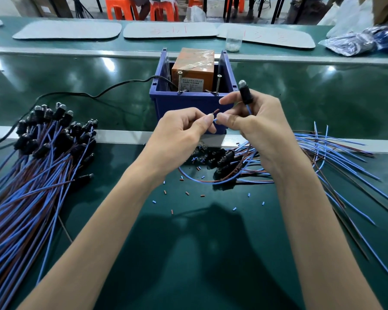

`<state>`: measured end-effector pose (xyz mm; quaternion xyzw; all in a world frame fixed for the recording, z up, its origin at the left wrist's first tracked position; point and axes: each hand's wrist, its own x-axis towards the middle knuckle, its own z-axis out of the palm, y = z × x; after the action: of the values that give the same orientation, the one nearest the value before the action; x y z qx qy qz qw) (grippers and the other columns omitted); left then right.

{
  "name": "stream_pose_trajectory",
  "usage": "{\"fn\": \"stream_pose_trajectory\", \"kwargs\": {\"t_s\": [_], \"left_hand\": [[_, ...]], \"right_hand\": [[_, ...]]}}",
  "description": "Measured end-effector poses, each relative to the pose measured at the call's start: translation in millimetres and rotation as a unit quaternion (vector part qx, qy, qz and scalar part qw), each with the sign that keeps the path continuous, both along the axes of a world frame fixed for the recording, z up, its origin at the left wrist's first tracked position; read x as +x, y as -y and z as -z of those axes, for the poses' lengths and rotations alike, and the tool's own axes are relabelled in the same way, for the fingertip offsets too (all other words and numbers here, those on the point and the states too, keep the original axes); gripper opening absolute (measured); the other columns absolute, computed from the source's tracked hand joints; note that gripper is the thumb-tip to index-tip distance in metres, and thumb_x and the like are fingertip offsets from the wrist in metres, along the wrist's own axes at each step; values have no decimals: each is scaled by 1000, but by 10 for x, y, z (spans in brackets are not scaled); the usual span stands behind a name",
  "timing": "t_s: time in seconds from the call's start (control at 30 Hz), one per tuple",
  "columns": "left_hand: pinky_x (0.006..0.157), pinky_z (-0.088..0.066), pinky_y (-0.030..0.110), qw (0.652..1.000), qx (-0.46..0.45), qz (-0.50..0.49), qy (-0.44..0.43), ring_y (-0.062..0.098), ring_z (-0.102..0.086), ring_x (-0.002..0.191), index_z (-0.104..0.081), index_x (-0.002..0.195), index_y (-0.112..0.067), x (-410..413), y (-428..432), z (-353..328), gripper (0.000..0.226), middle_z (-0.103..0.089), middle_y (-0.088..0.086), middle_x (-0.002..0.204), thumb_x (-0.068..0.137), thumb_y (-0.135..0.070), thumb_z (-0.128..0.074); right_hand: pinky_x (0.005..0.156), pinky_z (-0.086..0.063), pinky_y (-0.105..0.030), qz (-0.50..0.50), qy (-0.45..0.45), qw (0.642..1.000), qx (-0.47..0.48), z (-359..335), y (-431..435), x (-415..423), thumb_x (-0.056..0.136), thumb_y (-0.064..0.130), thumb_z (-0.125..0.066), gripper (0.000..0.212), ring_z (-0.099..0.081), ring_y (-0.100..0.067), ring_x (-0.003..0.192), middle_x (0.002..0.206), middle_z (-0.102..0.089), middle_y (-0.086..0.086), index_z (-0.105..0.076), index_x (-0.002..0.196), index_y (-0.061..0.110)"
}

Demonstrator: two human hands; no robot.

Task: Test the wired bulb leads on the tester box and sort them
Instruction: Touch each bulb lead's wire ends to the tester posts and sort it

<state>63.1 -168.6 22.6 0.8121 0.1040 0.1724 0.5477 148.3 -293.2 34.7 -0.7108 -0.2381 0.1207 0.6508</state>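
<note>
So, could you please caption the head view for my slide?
Left hand and right hand pinch the wire ends of a bulb lead before the tester box.

Tester box (192, 107) between left pile (43, 157) and right pile (336, 153); cup (233, 42), perhaps, behind.

Label print on orange box (192, 68) too small to read. Held lead (245, 95): wires mostly hidden behind right hand (253, 124). Left pile (31, 175) cut off at left & btm edges. Black cable (76, 94) exits left edge. Right pile (336, 153): bulb ends partly behind wrist, prob. more underneath.
</note>
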Motion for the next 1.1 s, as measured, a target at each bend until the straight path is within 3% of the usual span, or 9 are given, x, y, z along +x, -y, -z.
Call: {"fn": "stream_pose_trajectory", "kwargs": {"t_s": [0.2,0.5,0.6,0.67,0.8,0.93,1.1], "left_hand": [[42,-22,14,1000,13,-7,-7,5,-27,40,-62,67,-21,-8,12,-37,31,-34,-14,37,97,-22,-54],[39,-21,12,997,56,-61,-11,6,-30,35,-62,64,-22,-22,3,-63,33,-32,-13,34,96,-23,-56],[41,-24,12,991,65,-120,14,6,-31,40,-62,60,-24,-40,-116,-105,35,-34,-13,40,94,-25,-58],[43,-26,12,989,60,-134,27,4,-31,46,-61,58,-24,-44,-164,-123,36,-36,-12,46,94,-26,-59],[44,-25,13,994,54,-99,15,5,-30,46,-62,60,-24,-42,-128,-112,34,-36,-13,46,94,-28,-58],[46,-25,17,997,49,-59,6,7,-30,48,-65,65,-23,-54,-107,-111,31,-37,-12,45,95,-29,-57],[50,-22,24,999,45,-8,-9,12,-29,55,-66,67,-21,-70,-68,-132,29,-36,-2,55,95,-27,-58]], "right_hand": [[45,-34,-4,5,-21,1000,-1,-4,-41,-12,80,-8,-66,27,-45,5,39,54,-54,8,-61,84,18],[58,-37,-14,79,-12,996,-37,55,-59,50,81,0,-67,31,-47,6,50,48,-52,18,-50,81,26],[52,-34,-14,114,-29,993,9,-18,74,111,81,2,-68,25,-46,1,54,62,-53,13,-55,76,23],[47,-35,-10,100,-16,994,35,-70,137,115,79,3,-73,23,-47,4,49,60,-57,15,-60,72,21],[46,-35,-3,21,1,1000,17,-101,111,27,75,3,-77,18,-54,6,50,58,-64,14,-66,73,16],[45,-36,-4,-29,-18,999,-3,-78,82,6,77,-6,-72,14,-58,5,53,80,-73,-7,-69,85,6],[41,-27,-9,-21,-23,1000,-5,-53,62,27,86,20,-69,11,-42,-2,49,87,-74,-10,-74,89,10]]}}
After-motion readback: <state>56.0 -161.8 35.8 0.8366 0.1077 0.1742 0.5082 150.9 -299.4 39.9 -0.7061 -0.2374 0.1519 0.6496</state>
